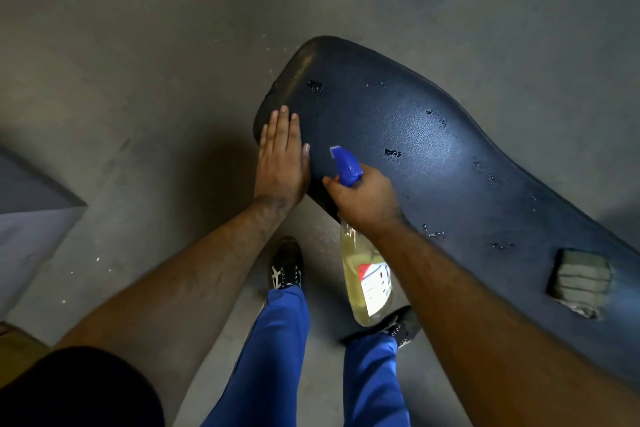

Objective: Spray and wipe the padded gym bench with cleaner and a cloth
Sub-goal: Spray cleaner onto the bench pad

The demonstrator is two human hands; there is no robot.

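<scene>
A long dark blue padded bench [433, 149] runs from the upper middle to the lower right, with wet droplets scattered over its top. My left hand [282, 158] lies flat, fingers together, on the bench's near left edge. My right hand [363, 199] grips the neck of a spray bottle [369, 274] holding yellowish liquid. Its blue nozzle points up and left over the pad. A folded grey-green cloth [581, 282] rests on the bench at the lower right, apart from both hands.
Grey concrete floor [156, 45] surrounds the bench. A grey slab-like object [31, 198] lies at the left edge and something tan [17, 350] at the lower left. My legs in blue trousers and dark shoes [285, 263] stand close to the bench's near side.
</scene>
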